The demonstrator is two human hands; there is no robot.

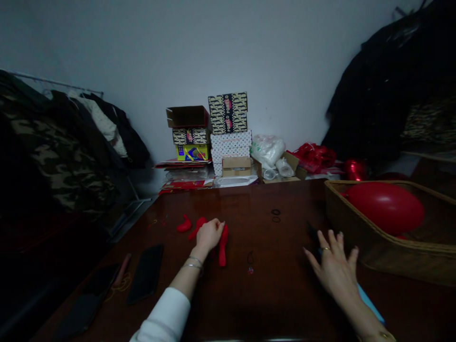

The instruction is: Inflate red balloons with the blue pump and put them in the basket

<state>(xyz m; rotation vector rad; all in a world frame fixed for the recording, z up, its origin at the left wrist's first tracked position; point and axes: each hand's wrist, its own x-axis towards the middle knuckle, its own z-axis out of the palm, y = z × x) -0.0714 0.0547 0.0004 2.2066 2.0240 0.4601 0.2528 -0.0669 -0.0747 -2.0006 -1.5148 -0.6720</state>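
My left hand [210,234] is closed over the table, its fingertips pinching the upper end of a limp red balloon [223,247]. Two more small red pieces lie beside it, one curled piece [184,223] to the left and another partly behind the hand. My right hand [335,263] is spread with fingers apart near the wicker basket [392,256], above a dark object whose shape is hard to make out. Something light blue [370,303] shows beneath the right wrist. An inflated red balloon [386,208] rests in the basket.
Black hair ties [276,216] and a small cord with a charm [251,270] lie mid-table. Dark flat devices [145,274] and a pinkish stick [123,269] are at the left. Stacked boxes [231,147] and plastic bags [267,149] stand behind the table, with clothes racks on both sides.
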